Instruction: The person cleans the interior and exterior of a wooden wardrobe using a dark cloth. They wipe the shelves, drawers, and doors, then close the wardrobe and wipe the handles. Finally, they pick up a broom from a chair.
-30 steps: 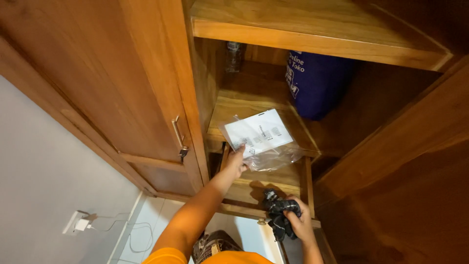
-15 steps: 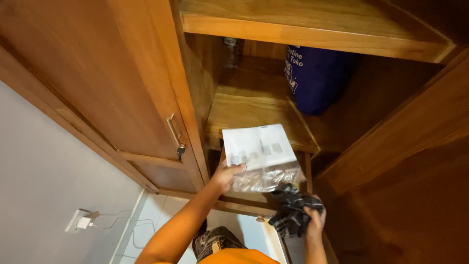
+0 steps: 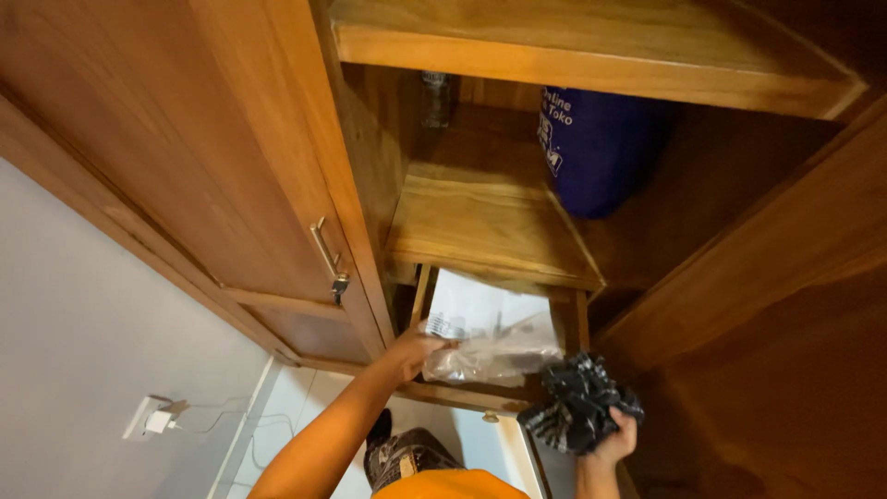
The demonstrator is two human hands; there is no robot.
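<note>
My left hand grips the edge of a white and clear plastic package, which lies partly inside an open wooden drawer beneath a shelf of a wooden cupboard. My right hand is lower right of the drawer, closed on a crumpled black plastic bag. The two hands are apart, the black bag just beside the drawer's front corner.
A dark blue bag stands at the back of the shelf, with a clear bottle to its left. The cupboard door hangs open on the left with a metal handle. A wall socket with a plug is at lower left.
My left hand has lowered the white package from above the shelf down into the drawer. My right hand with the black bag has shifted slightly right and lower.
</note>
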